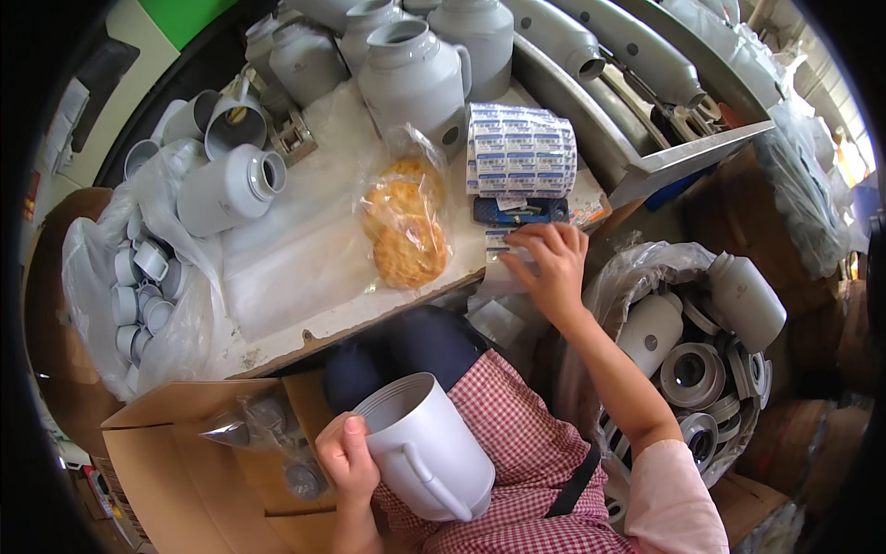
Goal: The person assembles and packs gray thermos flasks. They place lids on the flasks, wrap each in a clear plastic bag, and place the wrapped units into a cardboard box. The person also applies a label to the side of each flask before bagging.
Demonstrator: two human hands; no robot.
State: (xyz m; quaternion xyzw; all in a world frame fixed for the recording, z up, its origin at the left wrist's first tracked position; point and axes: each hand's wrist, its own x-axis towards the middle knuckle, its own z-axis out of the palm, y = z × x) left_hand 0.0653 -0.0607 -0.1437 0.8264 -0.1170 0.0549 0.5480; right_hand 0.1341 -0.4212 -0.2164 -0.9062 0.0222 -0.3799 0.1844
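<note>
My left hand [351,462] grips a grey cylindrical container [434,462] at its rim, holding it tilted over my lap with its mouth up and handle facing me. My right hand [544,268] is at the bench edge, its bent, parted fingers touching a strip of small labels [498,246]. A blue flat tool [503,212] lies just beyond it, below a large roll of printed labels [521,148]. Bagged flatbreads [406,235] lie left of the right hand.
Grey jugs [411,83] stand on the bench [277,346], with bagged small cups [138,305] at left and a metal trough [646,162] behind. An open cardboard box [175,480] is lower left; a plastic-lined container of grey parts [692,379] is at right.
</note>
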